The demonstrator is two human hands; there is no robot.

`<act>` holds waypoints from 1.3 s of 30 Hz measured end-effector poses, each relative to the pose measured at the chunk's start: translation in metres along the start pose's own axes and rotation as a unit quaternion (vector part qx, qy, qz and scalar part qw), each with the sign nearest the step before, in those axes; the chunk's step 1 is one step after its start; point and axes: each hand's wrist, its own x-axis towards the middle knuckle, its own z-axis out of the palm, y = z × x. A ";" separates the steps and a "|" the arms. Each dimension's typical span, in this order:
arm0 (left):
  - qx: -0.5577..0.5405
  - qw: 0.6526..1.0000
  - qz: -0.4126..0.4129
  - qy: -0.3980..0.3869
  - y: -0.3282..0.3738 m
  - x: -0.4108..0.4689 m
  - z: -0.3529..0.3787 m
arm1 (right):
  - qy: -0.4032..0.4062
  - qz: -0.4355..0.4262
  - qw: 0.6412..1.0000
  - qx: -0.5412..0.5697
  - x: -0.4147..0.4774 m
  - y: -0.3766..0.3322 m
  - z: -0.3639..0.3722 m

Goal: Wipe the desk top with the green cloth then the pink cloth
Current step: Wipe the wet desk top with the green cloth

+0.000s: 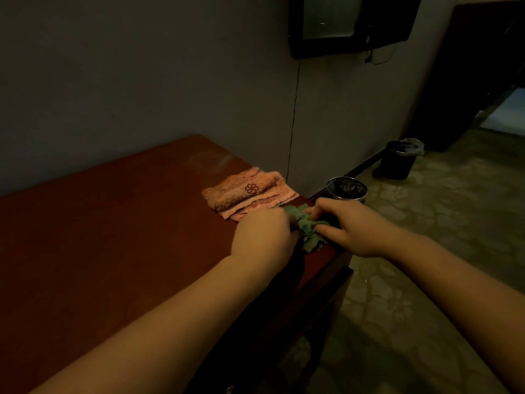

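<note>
Both hands have hold of the bunched green cloth (308,228) at the right end of the bench (113,223): the left hand (262,234) curls its fingers into one side, the right hand (350,227) pinches the other. The folded pink cloth (247,193) lies just behind, touching it. A metal bin (346,189) stands on the floor beyond.

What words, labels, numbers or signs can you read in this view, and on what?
No words or numbers can be read anywhere.
pink cloth: only an embroidered flower-shaped emblem, no letters.
green cloth, held by the left hand and right hand: no label shows.
wall-mounted screen: dark, nothing legible.
</note>
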 end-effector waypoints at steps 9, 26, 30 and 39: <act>-0.026 0.999 -0.010 0.019 0.008 0.006 0.007 | 0.007 0.013 1.000 -0.023 0.003 0.014 -0.002; -0.053 0.998 -0.034 -0.005 0.042 -0.018 0.011 | 0.040 0.077 0.995 -0.044 -0.049 -0.003 -0.002; -0.050 0.998 -0.036 -0.030 0.029 -0.047 -0.002 | 0.015 0.086 0.995 -0.055 -0.054 -0.034 0.008; -0.015 0.995 -0.088 -0.042 -0.046 -0.099 -0.041 | -0.034 0.040 0.997 -0.049 -0.018 -0.118 0.047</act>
